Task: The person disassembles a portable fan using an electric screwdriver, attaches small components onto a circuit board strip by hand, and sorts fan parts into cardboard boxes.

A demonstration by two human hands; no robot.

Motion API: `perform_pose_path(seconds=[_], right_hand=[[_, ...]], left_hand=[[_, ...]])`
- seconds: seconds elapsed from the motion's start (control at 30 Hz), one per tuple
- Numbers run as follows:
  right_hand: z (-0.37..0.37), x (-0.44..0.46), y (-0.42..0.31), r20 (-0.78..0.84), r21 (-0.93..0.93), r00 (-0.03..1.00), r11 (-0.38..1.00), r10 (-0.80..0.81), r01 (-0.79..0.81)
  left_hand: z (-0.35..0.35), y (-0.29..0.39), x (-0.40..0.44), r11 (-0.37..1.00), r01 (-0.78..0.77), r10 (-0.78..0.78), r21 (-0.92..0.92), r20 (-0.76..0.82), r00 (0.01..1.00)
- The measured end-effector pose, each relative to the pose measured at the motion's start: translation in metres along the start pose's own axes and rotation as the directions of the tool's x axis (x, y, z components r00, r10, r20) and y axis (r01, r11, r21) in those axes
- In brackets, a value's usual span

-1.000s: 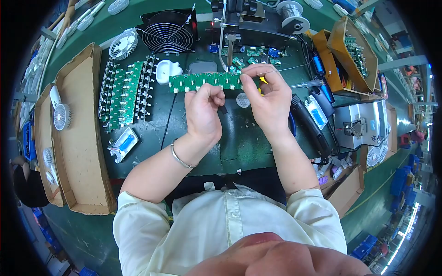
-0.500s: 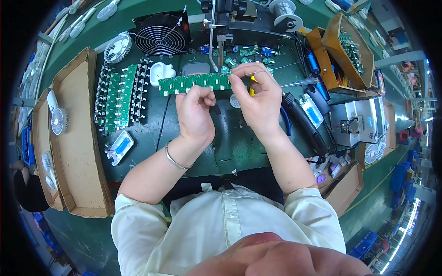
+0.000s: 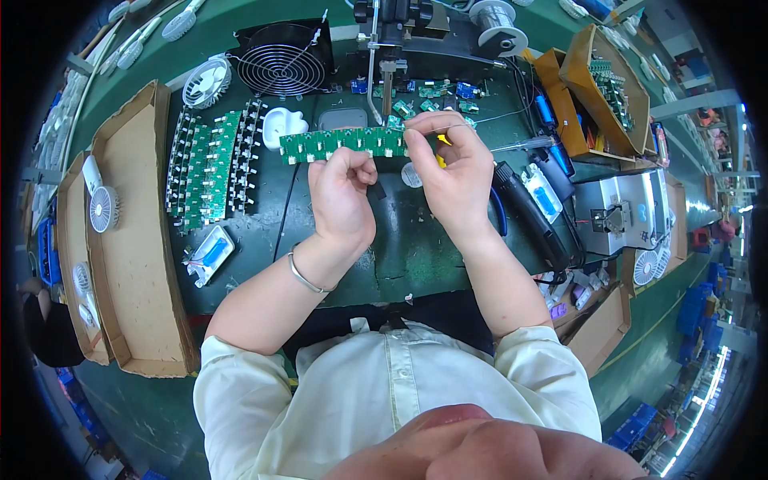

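A long green circuit board strip point(image 3: 344, 142) with small white parts is held up level in front of me. My left hand point(image 3: 342, 196) is closed on its lower edge, with thumb and curled fingers gripping near the middle. At the right end, my right hand point(image 3: 454, 164) pinches the strip between thumb and forefinger; its fingertips are partly hidden behind the board. Just above the strip's upper edge is the thin metal tip of the soldering stand's arm point(image 3: 373, 88). Several small green boards point(image 3: 432, 92) lie behind it.
Rows of board strips point(image 3: 212, 172) lie on the left, beside a cardboard tray point(image 3: 132, 240). A black fan point(image 3: 282, 68) and solder wire reel point(image 3: 498, 28) stand at the back. To the right are a black electric screwdriver point(image 3: 532, 216) and a tilted box of boards point(image 3: 604, 88).
The whole view has shifted very slightly to the right. Both hands and the board strip keep nearly the same position and grip.
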State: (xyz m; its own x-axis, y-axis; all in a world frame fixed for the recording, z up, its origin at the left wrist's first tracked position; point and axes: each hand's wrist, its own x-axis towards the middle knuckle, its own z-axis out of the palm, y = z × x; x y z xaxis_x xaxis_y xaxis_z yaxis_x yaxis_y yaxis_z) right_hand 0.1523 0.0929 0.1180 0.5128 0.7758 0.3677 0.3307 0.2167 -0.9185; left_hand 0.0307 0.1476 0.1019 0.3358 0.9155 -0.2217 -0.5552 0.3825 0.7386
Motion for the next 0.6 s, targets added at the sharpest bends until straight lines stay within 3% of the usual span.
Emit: perform_pose_path(seconds=[0.6], right_hand=[[0.0031, 0.0021, 0.0039, 0.001, -0.067, 1.0, 0.998, -0.023, 0.023]], left_hand=[[-0.0031, -0.0019, 0.0012, 1.0, 0.005, -0.005, -0.019, 0.014, 1.0]])
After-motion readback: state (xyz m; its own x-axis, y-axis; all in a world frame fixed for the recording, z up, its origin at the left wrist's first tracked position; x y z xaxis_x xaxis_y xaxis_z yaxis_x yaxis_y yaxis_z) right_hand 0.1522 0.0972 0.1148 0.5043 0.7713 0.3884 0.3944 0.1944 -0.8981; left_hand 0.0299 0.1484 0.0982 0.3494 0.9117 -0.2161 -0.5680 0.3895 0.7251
